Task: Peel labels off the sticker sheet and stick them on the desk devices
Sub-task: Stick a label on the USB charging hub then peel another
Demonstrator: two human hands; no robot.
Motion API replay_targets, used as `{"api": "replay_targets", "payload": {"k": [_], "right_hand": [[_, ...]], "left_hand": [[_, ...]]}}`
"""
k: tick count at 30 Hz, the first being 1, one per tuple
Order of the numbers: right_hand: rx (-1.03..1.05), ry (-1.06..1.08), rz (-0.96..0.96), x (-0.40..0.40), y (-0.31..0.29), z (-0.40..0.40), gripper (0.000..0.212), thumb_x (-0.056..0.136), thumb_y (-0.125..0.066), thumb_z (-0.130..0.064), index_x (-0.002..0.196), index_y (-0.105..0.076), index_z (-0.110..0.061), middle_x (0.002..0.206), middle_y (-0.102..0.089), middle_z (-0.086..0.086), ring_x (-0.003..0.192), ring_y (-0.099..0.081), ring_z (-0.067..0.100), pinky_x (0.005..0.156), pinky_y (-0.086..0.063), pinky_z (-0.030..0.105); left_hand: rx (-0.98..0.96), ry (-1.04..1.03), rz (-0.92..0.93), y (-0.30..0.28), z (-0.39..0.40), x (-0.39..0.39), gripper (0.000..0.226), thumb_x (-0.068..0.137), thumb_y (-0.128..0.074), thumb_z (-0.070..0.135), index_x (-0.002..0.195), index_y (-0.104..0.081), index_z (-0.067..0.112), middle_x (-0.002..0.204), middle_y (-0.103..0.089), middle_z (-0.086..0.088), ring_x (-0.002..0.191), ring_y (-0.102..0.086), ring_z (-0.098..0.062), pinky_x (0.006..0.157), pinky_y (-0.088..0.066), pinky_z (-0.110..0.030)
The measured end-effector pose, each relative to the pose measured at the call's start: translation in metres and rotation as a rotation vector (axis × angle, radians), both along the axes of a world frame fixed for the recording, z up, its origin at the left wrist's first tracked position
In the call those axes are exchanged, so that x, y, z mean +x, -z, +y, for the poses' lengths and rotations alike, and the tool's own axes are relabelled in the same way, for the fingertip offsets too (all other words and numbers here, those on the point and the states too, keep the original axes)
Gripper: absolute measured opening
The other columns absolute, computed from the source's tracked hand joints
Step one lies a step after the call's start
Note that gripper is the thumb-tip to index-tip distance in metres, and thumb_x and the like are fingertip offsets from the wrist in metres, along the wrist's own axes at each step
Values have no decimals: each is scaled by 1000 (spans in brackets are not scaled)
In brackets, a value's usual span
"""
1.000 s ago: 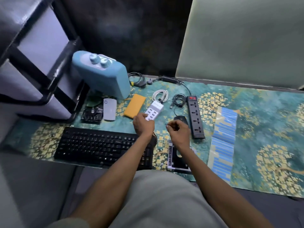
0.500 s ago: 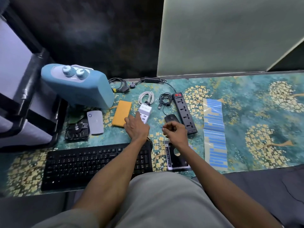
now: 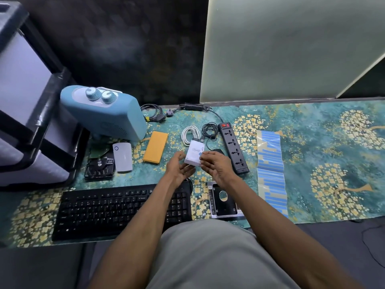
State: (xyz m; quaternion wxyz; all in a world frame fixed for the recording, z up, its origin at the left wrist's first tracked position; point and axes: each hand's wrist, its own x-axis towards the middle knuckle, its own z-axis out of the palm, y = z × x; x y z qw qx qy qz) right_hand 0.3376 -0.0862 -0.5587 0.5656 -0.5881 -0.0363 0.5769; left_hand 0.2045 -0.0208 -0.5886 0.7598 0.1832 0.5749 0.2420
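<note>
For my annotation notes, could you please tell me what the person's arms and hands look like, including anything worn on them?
Both forearms are bare up to the bottom of the picture: no sleeves show. The left hand and right hand wear no gloves, and I see no rings, watch or wristband. Fine details such as nails are too small to tell.

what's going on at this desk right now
A person seated at the desk holds a white charger block lifted off the patterned mat, between both hands. The left hand supports it from below and the side; the right hand pinches a small blue label against its top face. The sticker sheet lies flat to the right, past the black power strip. The keyboard, yellow case and other devices lie untouched.
</note>
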Motion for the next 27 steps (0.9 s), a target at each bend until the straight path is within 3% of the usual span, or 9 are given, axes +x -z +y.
{"api": "replay_targets", "payload": {"k": [5, 8, 12, 15, 18, 23, 27], "right_hand": [[-88, -23, 27, 0, 5, -2, 10, 85, -71, 7, 87, -68, -2, 72, -69, 13, 56, -67, 14, 57, -61, 24], [-93, -111, -93, 3, 9, -4, 8, 84, -73, 5, 85, -69, -2, 76, -69, 15, 56, -67, 14, 58, -61, 23], [-111, -213, -258, 4, 12, -3, 8, 82, -76, 5, 82, -70, 1, 76, -69, 19, 56, -67, 16, 56, -60, 23], [-158, -250, -295, 3, 13, 4, 11, 81, -79, 5, 79, -68, 3, 74, -68, 20, 50, -66, 17, 51, -59, 23], [-217, -301, -325, 2, 11, 12, 16, 79, -82, 2, 76, -66, 4, 71, -68, 21, 45, -63, 17, 46, -57, 24], [-338, -430, -481, 3, 14, 16, 34, 70, -94, -16, 72, -64, 1, 60, -63, 14, 42, -52, 18, 41, -43, 25], [-331, -407, -393, 3, 23, 0, 29, 79, -87, -9, 73, -59, -4, 59, -63, 12, 39, -54, 18, 39, -47, 24]], "left_hand": [[23, 102, 46, -12, 1, 17, 12, 99, -61, 10, 105, -59, -1, 91, -67, -16, 76, -66, -28, 70, -60, -41], [2, 126, 40, -8, -4, 17, 20, 101, -56, 13, 113, -59, -2, 94, -68, -16, 79, -66, -29, 76, -58, -44], [15, 137, 59, -11, -11, 18, 27, 104, -52, 20, 119, -60, -1, 100, -69, -18, 82, -67, -31, 71, -60, -45], [42, 160, 92, -15, -13, 16, 30, 104, -49, 22, 118, -63, -1, 99, -71, -20, 79, -69, -33, 74, -61, -47], [38, 143, 93, -17, -16, 12, 33, 103, -48, 20, 121, -64, -3, 101, -71, -22, 77, -69, -34, 66, -63, -44], [-31, 72, 5, -12, -19, 4, 28, 103, -44, 15, 117, -64, 0, 100, -68, -20, 85, -64, -33, 80, -57, -49], [-56, 77, 4, -12, -18, 5, 26, 101, -51, 13, 120, -58, -3, 98, -67, -21, 80, -63, -31, 74, -57, -45]]}}
